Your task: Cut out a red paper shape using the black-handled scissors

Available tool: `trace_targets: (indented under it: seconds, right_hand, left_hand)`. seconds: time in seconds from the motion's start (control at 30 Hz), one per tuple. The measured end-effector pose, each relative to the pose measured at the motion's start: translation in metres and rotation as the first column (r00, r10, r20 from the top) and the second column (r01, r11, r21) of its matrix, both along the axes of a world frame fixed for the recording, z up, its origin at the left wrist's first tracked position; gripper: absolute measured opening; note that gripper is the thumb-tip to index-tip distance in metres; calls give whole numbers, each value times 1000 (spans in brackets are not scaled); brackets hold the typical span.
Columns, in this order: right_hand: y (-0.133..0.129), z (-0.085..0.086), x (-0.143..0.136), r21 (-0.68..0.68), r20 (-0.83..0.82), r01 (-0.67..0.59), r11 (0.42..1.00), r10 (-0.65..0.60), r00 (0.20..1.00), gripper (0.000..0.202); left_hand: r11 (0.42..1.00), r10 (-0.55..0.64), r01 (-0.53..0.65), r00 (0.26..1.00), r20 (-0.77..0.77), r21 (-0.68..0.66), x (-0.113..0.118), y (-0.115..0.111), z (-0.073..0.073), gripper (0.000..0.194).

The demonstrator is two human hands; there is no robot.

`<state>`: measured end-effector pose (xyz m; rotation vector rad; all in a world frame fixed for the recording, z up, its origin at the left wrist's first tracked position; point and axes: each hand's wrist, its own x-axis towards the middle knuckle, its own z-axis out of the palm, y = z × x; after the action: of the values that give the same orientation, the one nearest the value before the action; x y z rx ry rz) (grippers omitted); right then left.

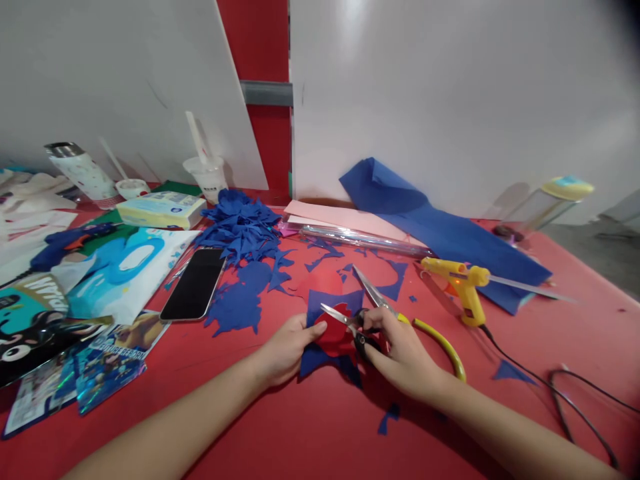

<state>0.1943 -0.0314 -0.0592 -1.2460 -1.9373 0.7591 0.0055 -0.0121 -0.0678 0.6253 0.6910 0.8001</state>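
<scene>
My left hand (286,348) grips the left edge of a blue sheet piece (316,301), thumb on top and fingers hidden beneath. A red rounded shape (336,337) shows against the middle of the blue piece. My right hand (403,353) is closed around the black handles of small scissors (340,315). Their parted blades point left, over the blue piece and the red shape. Large scissors with yellow handles (445,343) lie on the table behind and beside my right hand. Blue scraps (389,419) lie close to both hands.
On the red table (225,420), a heap of blue cut pieces (240,223) lies by a phone (194,285). A yellow glue gun (463,283) with a trailing cord (530,373) is at right. Behind are a blue sheet (430,213), a cup (206,177) and a tumbler (83,173).
</scene>
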Motion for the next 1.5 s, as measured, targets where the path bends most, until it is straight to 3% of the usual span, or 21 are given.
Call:
trace_targets:
  seconds: [0.1,0.2,0.3,0.37,0.43,0.57,0.73,0.97,1.1,1.2,1.33,1.5]
  right_hand:
    - [3,-4,0,-54,-195,110,992,-118,974,18]
    - [9,-5,-1,-178,-467,181,967,-245,849,23]
    - [12,-4,-4,-321,-625,121,939,-306,719,28]
    - [12,-4,-6,-383,-671,31,923,-301,677,29]
    - [11,-4,-6,-411,-695,-24,911,-296,655,29]
    - [8,-4,-7,-426,-712,-20,905,-321,624,34]
    - [5,-2,-11,-471,-707,-80,878,-322,630,42]
    - [3,-3,-13,-434,-680,-8,901,-322,659,43]
    - [4,-6,-13,-400,-672,70,914,-344,656,42]
    - [3,-8,-13,-402,-671,62,913,-340,659,42]
    - [3,-9,-15,-393,-660,81,916,-342,669,40]
    - [7,-5,-15,-387,-666,136,912,-379,643,40]
  left_hand:
    - [998,56,-56,998,-27,-17,-2,2,2,24]
    - [994,100,-101,994,-34,-48,-4,3,6,27]
    - [998,32,-34,999,-21,-56,-5,1,8,29]
    - [999,2,-3,1000,-30,-37,-5,-1,8,28]
    - [1000,5,-5,998,-65,-2,-4,-2,7,27]
    - [994,11,7,988,-156,112,-4,-1,5,29]
    - [965,-18,79,971,-239,249,-2,-2,6,32]
    - [922,-22,157,933,-358,353,-2,-5,3,32]
    - [952,68,50,928,-366,302,1,-5,2,26]
    - [983,127,-82,948,-291,162,7,-7,3,23]
    - [978,207,-205,952,-226,32,15,-10,9,25]
    - [969,248,-235,921,-300,79,13,-4,15,25]
